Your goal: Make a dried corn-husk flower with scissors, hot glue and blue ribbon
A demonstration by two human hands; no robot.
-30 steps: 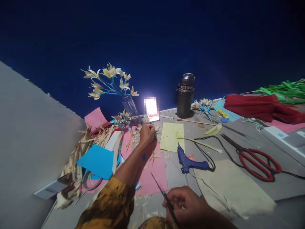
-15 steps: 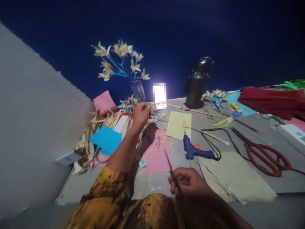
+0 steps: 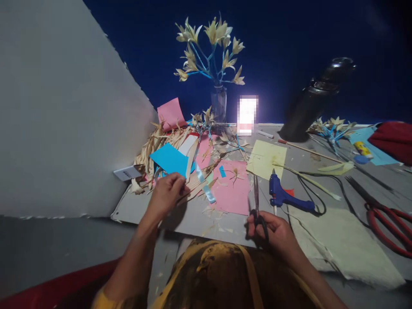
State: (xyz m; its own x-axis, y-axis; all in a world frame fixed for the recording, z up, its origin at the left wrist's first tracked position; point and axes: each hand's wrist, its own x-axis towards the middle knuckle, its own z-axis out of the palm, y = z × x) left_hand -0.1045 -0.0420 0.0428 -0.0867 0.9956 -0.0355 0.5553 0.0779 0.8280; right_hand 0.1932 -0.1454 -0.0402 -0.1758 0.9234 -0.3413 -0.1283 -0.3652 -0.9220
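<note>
My right hand (image 3: 273, 229) holds a small pair of scissors (image 3: 256, 195) by its dark handles, blades pointing away from me. Low over the front left of the table, my left hand (image 3: 164, 195) is closed in a pinch; what lies between its fingertips is too unclear to name. Beside those fingers are a blue sheet of paper (image 3: 170, 158) and pale dried husk strips (image 3: 201, 185). Between the two hands lie a shiny light-blue ribbon (image 3: 209, 194) and a pink sheet (image 3: 233, 195) bearing a small dried flower piece (image 3: 236, 174).
A blue glue gun (image 3: 286, 197) and large red-handled scissors (image 3: 386, 214) lie to the right. Toward the back stand a glass vase (image 3: 219, 103) of husk flowers (image 3: 214, 36), a lit screen (image 3: 247, 113) and a dark flask (image 3: 313, 103). Dried husks (image 3: 151, 148) are heaped at left.
My left hand has drawn back toward me from near the flowers at the rear. My right hand keeps the scissors, now pointing straighter ahead. The view has shifted left and downward.
</note>
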